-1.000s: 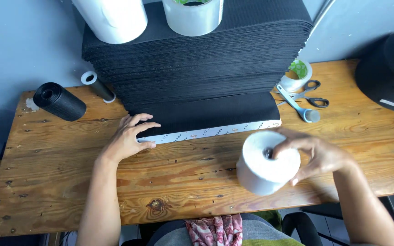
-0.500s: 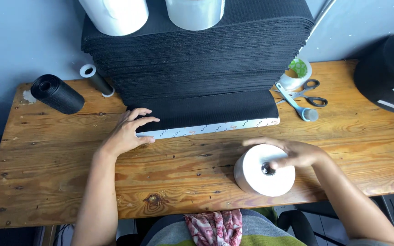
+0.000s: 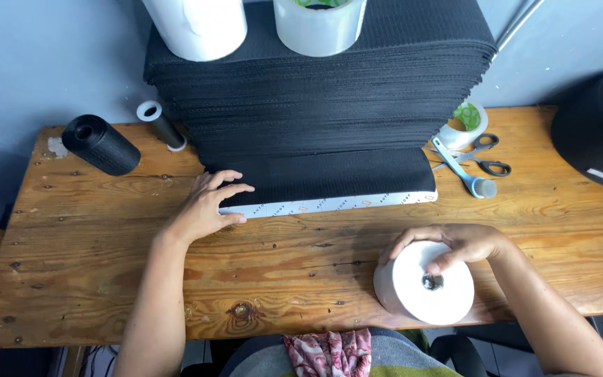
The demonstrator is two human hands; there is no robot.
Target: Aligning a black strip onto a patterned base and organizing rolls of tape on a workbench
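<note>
While the white tape roll [image 3: 423,283] stands near the table's [image 3: 106,279] front edge at about five o'clock, we see the right hand [image 3: 455,244] cupped over its top, fingers curled around its rim. At ten o'clock from it, the left hand [image 3: 207,206] lies flat, fingers spread, on the white-edged end of the black fabric stack [image 3: 322,105]. Bare wood lies open between both hands. Scissors [image 3: 486,157] rest at one o'clock.

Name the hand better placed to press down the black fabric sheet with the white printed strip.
Left. The left hand already rests on the black fabric sheet; the right hand holds the white tape roll.
</note>
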